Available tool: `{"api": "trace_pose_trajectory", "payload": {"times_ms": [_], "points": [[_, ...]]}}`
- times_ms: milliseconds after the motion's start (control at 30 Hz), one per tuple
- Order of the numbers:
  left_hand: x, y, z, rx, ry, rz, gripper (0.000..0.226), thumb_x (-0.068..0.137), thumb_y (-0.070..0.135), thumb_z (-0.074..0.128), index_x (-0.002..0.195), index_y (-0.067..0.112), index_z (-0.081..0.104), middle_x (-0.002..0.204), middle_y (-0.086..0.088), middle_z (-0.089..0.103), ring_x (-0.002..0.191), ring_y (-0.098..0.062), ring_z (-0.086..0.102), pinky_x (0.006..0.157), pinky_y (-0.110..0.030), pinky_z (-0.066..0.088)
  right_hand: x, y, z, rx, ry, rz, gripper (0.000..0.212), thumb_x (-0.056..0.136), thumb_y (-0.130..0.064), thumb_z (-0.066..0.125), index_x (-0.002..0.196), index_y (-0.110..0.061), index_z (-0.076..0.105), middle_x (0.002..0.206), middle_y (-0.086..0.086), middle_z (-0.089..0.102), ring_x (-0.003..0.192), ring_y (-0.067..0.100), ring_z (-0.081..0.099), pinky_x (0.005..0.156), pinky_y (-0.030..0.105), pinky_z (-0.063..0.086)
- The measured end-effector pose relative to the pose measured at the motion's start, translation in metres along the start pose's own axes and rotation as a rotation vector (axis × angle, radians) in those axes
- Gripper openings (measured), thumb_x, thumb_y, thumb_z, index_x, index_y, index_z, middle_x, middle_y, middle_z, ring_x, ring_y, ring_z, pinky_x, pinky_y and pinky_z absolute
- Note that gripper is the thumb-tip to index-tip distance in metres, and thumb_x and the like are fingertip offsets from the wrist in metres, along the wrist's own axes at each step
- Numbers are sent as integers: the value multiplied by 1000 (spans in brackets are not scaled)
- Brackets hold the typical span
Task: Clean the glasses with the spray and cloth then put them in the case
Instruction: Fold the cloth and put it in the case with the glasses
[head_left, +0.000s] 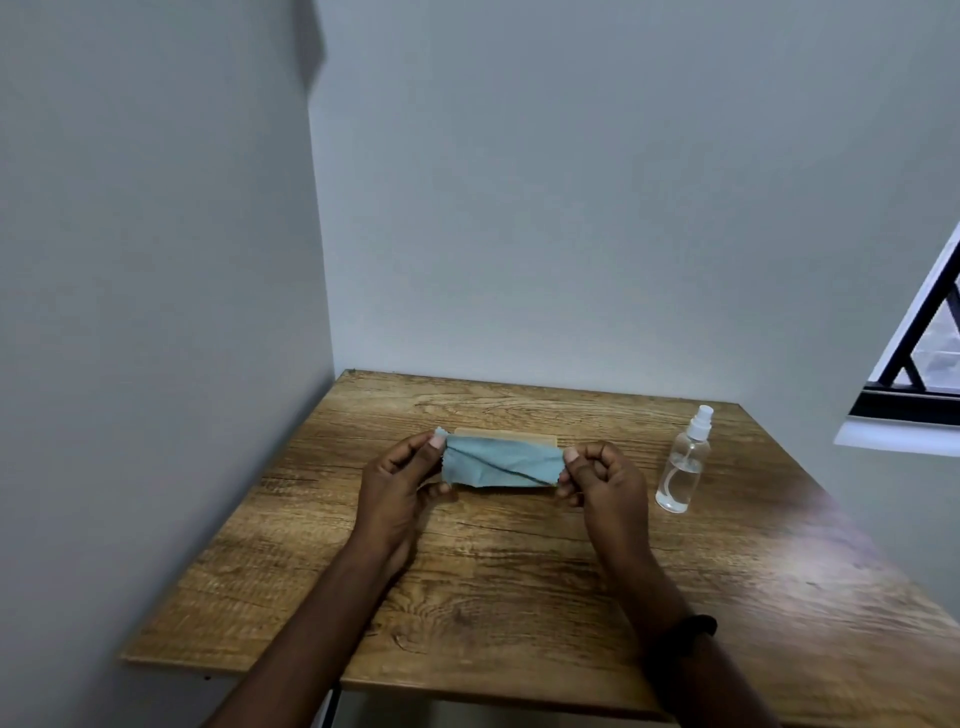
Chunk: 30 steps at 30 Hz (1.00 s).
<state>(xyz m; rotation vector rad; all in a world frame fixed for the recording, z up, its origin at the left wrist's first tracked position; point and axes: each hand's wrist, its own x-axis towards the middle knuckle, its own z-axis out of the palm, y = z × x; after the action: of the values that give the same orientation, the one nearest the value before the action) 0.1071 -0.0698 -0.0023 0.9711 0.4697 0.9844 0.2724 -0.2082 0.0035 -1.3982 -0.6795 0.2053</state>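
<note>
Low at the right, a black wristband (691, 631) circles my right wrist above the wooden table (519, 597). At mid-frame my left hand (400, 483) and right hand (602, 483) each pinch one end of the blue cloth (501, 462), thumb over curled fingers, with the cloth stretched between them. To do this well I should hold it flat and crease-free, fingers off the wiping middle. Just behind it lies a tan case (498, 432), mostly hidden; the glasses I cannot see. Right of centre stands the clear spray bottle (683, 462), apart from my hand. No label or writing is readable anywhere.
</note>
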Motion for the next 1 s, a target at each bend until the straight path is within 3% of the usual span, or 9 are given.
{"api": "trace_pose_trajectory", "payload": {"times_ms": [200, 367, 500, 667, 800, 900, 1000], "points": [[-2, -1, -2, 110, 28, 36, 22, 92, 21, 73, 108, 7, 78, 105, -11, 79, 87, -18, 73, 64, -30, 59, -1, 3, 2, -152, 95, -82, 6, 93, -18, 70, 88, -15, 71, 77, 2, 73, 68, 18, 68, 62, 34, 56], [-4, -2, 1, 262, 82, 145, 14, 93, 11, 72, 105, 14, 76, 87, 4, 80, 67, 0, 69, 54, -18, 55, -4, -1, 2, -153, 138, -180, 3, 95, -15, 67, 94, -16, 69, 81, -3, 69, 70, 4, 64, 63, 21, 52], [-4, -5, 1, 355, 76, 212, 14, 94, 12, 72, 105, 18, 77, 88, 8, 80, 76, -1, 71, 59, -21, 58, -4, 1, 2, -170, 116, -241, 15, 93, -2, 65, 95, -16, 70, 84, -6, 70, 77, 4, 65, 68, 19, 53], [-2, -7, -1, 398, 82, 229, 12, 95, 16, 71, 105, 17, 78, 93, 7, 80, 87, -3, 73, 68, -22, 60, -4, 3, 2, -218, 76, -240, 22, 91, -2, 68, 105, -16, 77, 98, -14, 74, 94, 1, 70, 80, 22, 57], [-3, -7, -1, 413, 86, 249, 10, 95, 17, 71, 102, 15, 78, 88, 7, 80, 82, -3, 74, 64, -18, 57, -6, 0, 2, -296, 56, -299, 27, 88, 1, 70, 94, -25, 74, 86, -19, 71, 84, -6, 68, 70, 11, 53], [-4, -9, -2, 481, 108, 324, 11, 94, 23, 73, 102, 19, 79, 94, 6, 80, 91, -8, 74, 73, -23, 59, -7, 1, 2, -456, 73, -391, 20, 88, -2, 69, 92, -22, 74, 82, -12, 71, 77, 2, 67, 67, 25, 57], [-5, -8, -4, 564, 133, 457, 11, 93, 22, 75, 102, 21, 80, 102, 9, 78, 101, -2, 71, 80, -16, 56, -7, 0, 1, -535, 81, -519, 17, 88, 0, 68, 95, -15, 71, 90, -4, 70, 82, 13, 66, 68, 37, 57]]}}
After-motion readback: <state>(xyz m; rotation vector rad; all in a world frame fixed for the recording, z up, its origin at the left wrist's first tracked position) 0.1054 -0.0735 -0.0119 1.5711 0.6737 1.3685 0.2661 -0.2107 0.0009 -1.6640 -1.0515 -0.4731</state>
